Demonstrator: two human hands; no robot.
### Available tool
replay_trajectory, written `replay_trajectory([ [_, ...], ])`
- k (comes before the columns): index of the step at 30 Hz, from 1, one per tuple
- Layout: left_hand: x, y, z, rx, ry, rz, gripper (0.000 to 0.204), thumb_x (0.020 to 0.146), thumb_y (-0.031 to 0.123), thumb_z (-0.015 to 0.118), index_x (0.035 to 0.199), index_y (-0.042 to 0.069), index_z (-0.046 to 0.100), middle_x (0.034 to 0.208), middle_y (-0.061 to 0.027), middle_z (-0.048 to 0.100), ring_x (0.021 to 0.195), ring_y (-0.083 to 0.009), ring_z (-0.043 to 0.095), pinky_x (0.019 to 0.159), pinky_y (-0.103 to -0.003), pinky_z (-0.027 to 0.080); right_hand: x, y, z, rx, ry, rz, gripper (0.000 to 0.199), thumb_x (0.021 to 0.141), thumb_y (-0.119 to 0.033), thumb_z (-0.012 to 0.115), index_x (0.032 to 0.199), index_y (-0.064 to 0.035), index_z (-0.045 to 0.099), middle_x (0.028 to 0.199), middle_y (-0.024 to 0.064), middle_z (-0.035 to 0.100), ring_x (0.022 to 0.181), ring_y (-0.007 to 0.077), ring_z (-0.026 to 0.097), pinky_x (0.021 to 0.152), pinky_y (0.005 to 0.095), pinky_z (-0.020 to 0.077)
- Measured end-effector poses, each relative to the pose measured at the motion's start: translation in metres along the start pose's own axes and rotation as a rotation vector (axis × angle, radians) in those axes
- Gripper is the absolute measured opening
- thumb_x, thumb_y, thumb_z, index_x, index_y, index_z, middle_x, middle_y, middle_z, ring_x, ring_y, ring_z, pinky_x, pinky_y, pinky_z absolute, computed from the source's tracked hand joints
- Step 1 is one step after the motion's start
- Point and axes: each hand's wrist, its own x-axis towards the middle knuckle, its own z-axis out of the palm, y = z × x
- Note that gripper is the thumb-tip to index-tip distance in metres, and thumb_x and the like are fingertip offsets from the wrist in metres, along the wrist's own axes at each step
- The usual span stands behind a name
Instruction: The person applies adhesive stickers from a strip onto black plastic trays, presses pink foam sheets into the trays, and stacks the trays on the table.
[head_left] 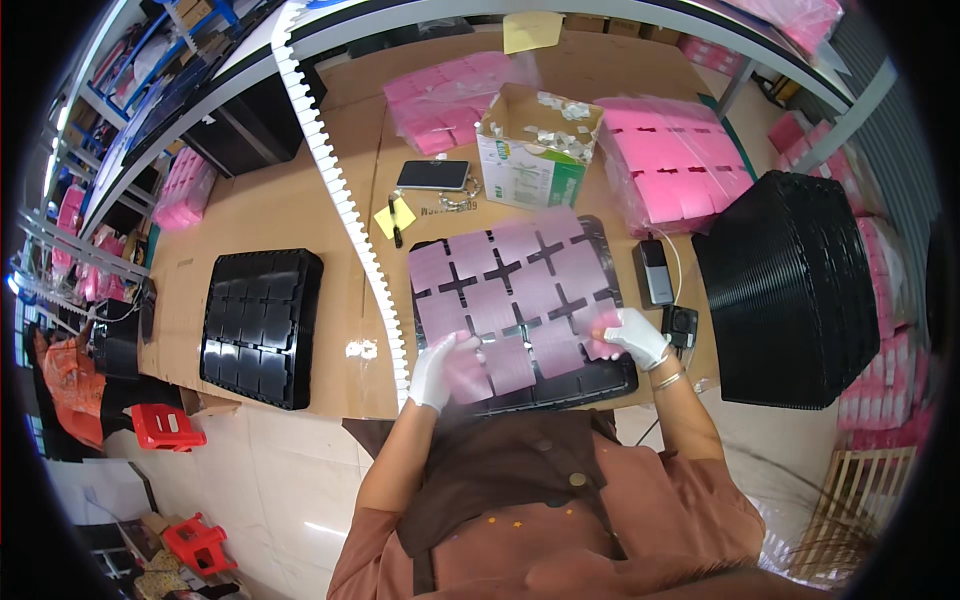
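A pink foam sheet [478, 300] with cross-shaped cutouts lies, partly raised, over a black plastic tray [600, 382] in front of me. The tray's black surface shows through the cutouts and along the right and near edges. My left hand [437, 372], in a white glove, is closed on the sheet's near left corner, which is smeared by motion. Gloved likewise, my right hand [634, 338] pinches the near right corner, its fingers partly hidden by the foam. A power bank-like grey and black device [655, 273] lies just beyond my right hand.
A stack of black trays [785, 290] stands at the right, another black tray pile [260, 328] at the left. Beyond are a cardboard box [528, 172], wrapped pink foam stacks [675, 160], a phone [433, 175] and a pen [396, 222]. A white toothed strip [340, 190] crosses the table.
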Motion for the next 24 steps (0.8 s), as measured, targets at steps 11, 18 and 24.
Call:
replay_trajectory([
  [11, -0.046, -0.011, -0.022, 0.917, 0.266, 0.338, 0.09, 0.078, 0.016, 0.071, 0.149, 0.004, 0.015, 0.11, -0.0095, 0.052, 0.072, -0.0141, 0.058, 0.071, -0.028, 0.05, -0.025, 0.018, 0.014, 0.028, 0.198, 0.314, 0.022, 0.087, -0.021, 0.065, 0.089, 0.0009, 0.063, 0.066, 0.0092, 0.065, 0.046, 0.0156, 0.06, 0.037, 0.0234, 0.0426],
  [18, -0.045, -0.013, -0.014, 1.062, 0.36, 0.391, 0.087, 0.075, -0.001, 0.063, 0.149, 0.006, 0.016, 0.103, -0.009, 0.05, 0.071, -0.0137, 0.052, 0.072, -0.028, 0.049, -0.028, 0.025, 0.016, 0.016, 0.219, 0.345, 0.021, 0.088, -0.021, 0.064, 0.087, 0.0001, 0.064, 0.064, 0.0098, 0.065, 0.045, 0.0152, 0.059, 0.036, 0.0242, 0.0414],
  [24, -0.051, -0.012, -0.012, 1.135, 0.347, 0.412, 0.075, 0.079, 0.003, 0.063, 0.145, 0.005, 0.028, 0.108, -0.0133, 0.051, 0.074, -0.0171, 0.054, 0.077, -0.033, 0.048, -0.034, 0.023, 0.015, -0.017, 0.229, 0.343, 0.024, 0.088, -0.024, 0.064, 0.086, 0.0001, 0.063, 0.064, 0.0092, 0.064, 0.046, 0.0134, 0.06, 0.036, 0.0246, 0.0419],
])
